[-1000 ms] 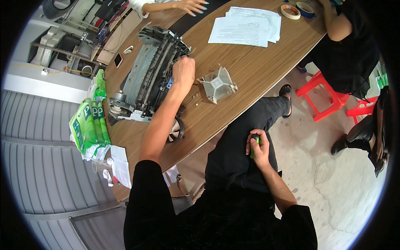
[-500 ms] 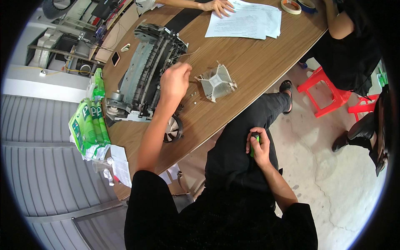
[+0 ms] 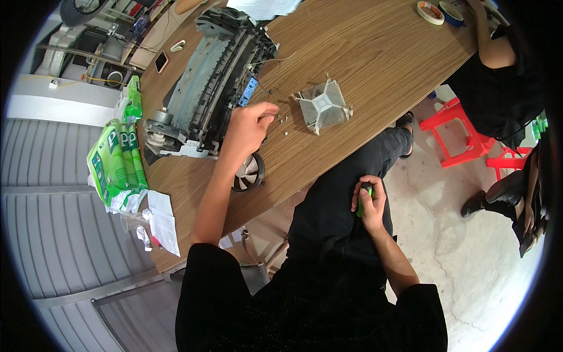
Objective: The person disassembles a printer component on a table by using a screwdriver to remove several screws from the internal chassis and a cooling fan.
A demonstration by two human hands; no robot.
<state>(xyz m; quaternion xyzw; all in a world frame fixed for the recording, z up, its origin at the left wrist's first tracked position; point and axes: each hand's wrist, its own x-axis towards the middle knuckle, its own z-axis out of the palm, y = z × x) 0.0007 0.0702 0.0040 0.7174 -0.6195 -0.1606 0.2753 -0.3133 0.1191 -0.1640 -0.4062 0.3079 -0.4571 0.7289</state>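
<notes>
My left hand [image 3: 249, 130] hovers over the wooden table with fingertips pinched together; whatever they hold, if anything, is hidden. Just right of it lie several small screw-like pieces [image 3: 281, 120] and a square, finned metal heat sink [image 3: 324, 105] with legs at its corners. Beside my left wrist, a small round fan [image 3: 251, 172] with a black rim is partly covered. Beyond the hand stands an opened printer-like mechanism [image 3: 205, 76], with a blue part [image 3: 249, 91] at its side. On my thigh, my right hand [image 3: 372, 205] grips a green and black handle [image 3: 363, 199], its far end hidden.
Green packages [image 3: 117, 161] and a printed sheet [image 3: 163, 223] lie along the table's left end. A phone [image 3: 161, 61] rests behind the mechanism. Tape rolls [image 3: 431, 13] sit at the far right, near another person's arm [image 3: 495, 50]. Red stools [image 3: 454, 132] stand on the floor.
The view has shifted slightly. My left hand has come back toward the table's near edge, uncovering the blue part. The papers have moved far left, and the other person's hand on them has left view.
</notes>
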